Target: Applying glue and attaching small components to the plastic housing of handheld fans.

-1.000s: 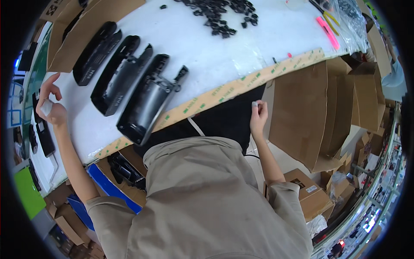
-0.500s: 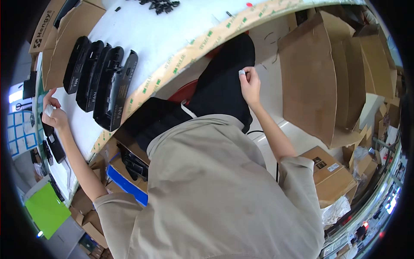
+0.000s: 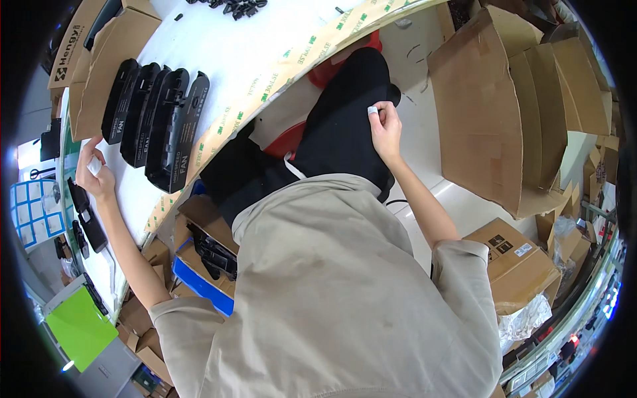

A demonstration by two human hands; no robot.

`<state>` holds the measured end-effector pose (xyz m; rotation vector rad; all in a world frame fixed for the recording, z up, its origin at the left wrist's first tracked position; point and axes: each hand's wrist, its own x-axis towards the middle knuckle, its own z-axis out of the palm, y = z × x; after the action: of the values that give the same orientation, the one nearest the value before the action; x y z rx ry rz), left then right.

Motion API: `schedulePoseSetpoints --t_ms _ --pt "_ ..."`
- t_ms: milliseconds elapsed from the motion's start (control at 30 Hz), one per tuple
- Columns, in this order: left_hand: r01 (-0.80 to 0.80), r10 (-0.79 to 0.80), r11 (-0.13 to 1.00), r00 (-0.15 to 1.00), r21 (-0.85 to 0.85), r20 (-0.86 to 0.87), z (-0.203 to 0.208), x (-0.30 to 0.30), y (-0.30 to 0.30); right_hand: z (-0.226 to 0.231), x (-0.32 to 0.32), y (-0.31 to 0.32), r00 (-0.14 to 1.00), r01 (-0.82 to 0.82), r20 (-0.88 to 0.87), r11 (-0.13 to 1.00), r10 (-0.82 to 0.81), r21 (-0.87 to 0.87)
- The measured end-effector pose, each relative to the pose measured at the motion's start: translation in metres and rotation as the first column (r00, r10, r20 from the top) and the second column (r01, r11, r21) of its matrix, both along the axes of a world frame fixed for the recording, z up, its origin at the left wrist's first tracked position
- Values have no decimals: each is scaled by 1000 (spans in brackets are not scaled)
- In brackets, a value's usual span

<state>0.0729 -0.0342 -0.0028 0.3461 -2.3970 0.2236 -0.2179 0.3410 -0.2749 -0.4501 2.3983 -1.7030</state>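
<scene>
My left hand is over the white table at the far left, its fingers loosely extended toward the lower edge of an open cardboard box. Nothing shows in it, and a white wrap covers one digit. Beside it, several black elongated plastic housings with pale lettering stand side by side in a row. My right hand rests on my right thigh, fingers curled in and a white wrap on the thumb tip. I see nothing held there.
Small black parts lie at the table's far side. Printed tape runs along the table's edge. A large open carton stands to my right, with a closed one nearer. Black parts fill a box beside my left side.
My left hand has shifted slightly right, its fingers now closer to the box's lower edge. My right hand stays on the thigh. The whole view has shifted slightly.
</scene>
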Motion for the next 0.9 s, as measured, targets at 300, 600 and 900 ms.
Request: schedulePoseSetpoints --t_ms 300,600,900 --pt "-31 30 999 999 -31 -44 -2 1 -4 -4 4 13 996 83 -9 993 -84 -83" --pt "-109 163 980 919 165 -358 9 22 -23 -4 2 3 991 134 40 986 -130 -96" --pt "-68 266 914 845 400 -464 16 22 -30 34 -22 -24 975 -152 -171 988 145 -27"
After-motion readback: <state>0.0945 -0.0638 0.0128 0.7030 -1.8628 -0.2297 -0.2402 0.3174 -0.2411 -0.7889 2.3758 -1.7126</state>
